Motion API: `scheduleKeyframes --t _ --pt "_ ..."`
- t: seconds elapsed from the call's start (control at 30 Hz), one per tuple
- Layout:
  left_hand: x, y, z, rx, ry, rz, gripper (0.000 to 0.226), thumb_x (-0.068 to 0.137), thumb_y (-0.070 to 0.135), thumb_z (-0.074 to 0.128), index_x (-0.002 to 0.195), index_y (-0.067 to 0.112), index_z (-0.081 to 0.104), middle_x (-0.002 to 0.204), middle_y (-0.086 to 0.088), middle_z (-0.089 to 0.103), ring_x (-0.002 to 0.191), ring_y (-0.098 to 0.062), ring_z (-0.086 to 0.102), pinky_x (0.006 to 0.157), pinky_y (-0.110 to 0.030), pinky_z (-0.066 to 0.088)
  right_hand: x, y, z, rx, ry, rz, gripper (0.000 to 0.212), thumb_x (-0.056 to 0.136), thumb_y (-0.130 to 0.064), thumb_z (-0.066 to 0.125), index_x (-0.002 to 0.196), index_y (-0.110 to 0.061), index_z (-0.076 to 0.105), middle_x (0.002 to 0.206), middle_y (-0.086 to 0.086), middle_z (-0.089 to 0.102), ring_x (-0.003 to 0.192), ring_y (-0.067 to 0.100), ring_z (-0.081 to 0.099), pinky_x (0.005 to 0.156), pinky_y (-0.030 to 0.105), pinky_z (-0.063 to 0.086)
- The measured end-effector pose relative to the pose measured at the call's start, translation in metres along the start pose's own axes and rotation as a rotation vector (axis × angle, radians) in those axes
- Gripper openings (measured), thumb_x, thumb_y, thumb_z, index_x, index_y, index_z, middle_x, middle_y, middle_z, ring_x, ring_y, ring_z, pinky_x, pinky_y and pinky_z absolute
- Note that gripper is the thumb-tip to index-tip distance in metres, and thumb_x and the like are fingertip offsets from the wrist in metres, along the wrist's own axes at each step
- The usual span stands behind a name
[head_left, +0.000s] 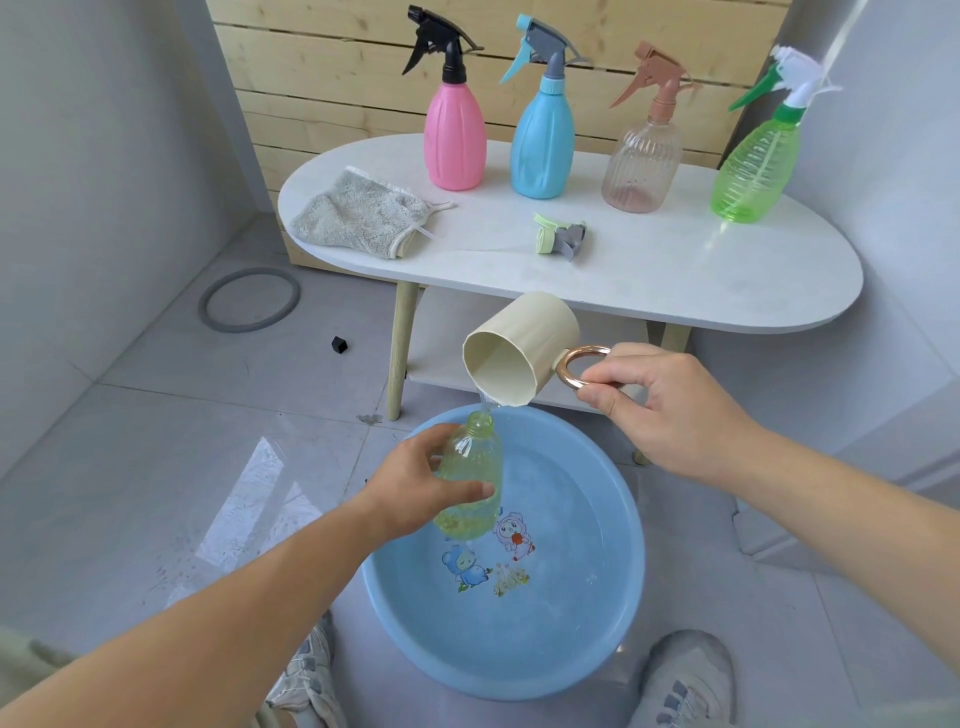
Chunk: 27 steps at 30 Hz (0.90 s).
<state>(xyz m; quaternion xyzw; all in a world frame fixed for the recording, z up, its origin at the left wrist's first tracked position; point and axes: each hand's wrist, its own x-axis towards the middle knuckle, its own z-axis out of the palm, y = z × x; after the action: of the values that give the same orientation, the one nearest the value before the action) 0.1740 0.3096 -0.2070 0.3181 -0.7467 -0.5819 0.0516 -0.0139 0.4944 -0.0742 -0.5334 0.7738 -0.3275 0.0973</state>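
Note:
My left hand (415, 486) grips a clear yellow-green bottle (475, 467) without its spray head, held upright over a blue basin (613, 597) of water on the floor. My right hand (670, 410) pinches the rose-gold ring handle of a cream cup (519, 348). The cup is tipped sideways just above the bottle's mouth, and a thin stream of water runs from its rim into the neck. The bottle's green and grey spray head (560, 238) lies on the white oval table (675, 280) behind.
Pink (454, 140), blue (543, 143), clear pinkish (641, 161) and green (756, 166) spray bottles stand along the table's back, with a grey cloth (358, 215) at its left. A grey ring (249, 300) and a small black piece (338, 344) lie on the floor. My shoes flank the basin.

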Motion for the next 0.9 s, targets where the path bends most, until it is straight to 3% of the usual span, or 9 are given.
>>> scheduleKeyframes --t 0.23,0.37,0.63,0.77,0.9 --pt "0.000 -0.001 -0.001 0.016 -0.003 -0.002 0.069 0.069 0.030 0.095 0.131 0.034 0.063 0.115 0.012 0.074 0.104 -0.005 0.070 0.092 -0.030 0.059 0.000 0.006 0.000 -0.053 -0.011 -0.065 0.012 0.095 -0.020 0.064 0.090 -0.021 0.074 0.083 -0.006 0.063 0.093 0.018 0.056 0.084 0.030 0.044" --pt "0.000 -0.001 -0.001 0.018 -0.004 -0.006 0.070 0.069 0.031 0.095 0.131 0.034 0.063 0.116 0.013 0.073 0.105 -0.004 0.070 0.092 -0.030 0.058 0.000 0.006 0.002 -0.075 -0.011 -0.099 0.018 0.092 -0.029 0.059 0.091 -0.020 0.074 0.084 -0.003 0.065 0.094 0.019 0.055 0.085 0.028 0.042" --pt "-0.002 0.002 0.000 0.012 -0.002 -0.007 0.066 0.071 0.027 0.094 0.130 0.033 0.064 0.115 0.013 0.073 0.104 -0.003 0.069 0.084 -0.021 0.056 0.000 0.011 0.004 -0.179 0.028 -0.210 0.021 0.092 -0.027 0.060 0.092 -0.012 0.075 0.085 0.002 0.065 0.096 0.020 0.054 0.088 0.017 0.039" --pt "-0.001 0.001 -0.001 0.015 -0.007 -0.005 0.070 0.069 0.033 0.095 0.131 0.033 0.063 0.116 0.012 0.073 0.105 -0.004 0.069 0.089 -0.026 0.058 0.001 0.012 0.006 -0.221 0.025 -0.288 0.031 0.094 -0.033 0.052 0.092 -0.011 0.075 0.079 0.000 0.063 0.094 0.027 0.057 0.088 0.030 0.043" --pt "-0.001 0.000 -0.002 0.024 -0.010 -0.003 0.089 0.052 0.055 0.091 0.133 0.034 0.061 0.119 0.013 0.072 0.108 -0.006 0.069 0.094 -0.032 0.059 0.002 0.015 0.007 -0.276 0.025 -0.369 0.029 0.096 -0.030 0.053 0.088 -0.011 0.074 0.079 0.003 0.061 0.093 0.031 0.058 0.087 0.037 0.046"
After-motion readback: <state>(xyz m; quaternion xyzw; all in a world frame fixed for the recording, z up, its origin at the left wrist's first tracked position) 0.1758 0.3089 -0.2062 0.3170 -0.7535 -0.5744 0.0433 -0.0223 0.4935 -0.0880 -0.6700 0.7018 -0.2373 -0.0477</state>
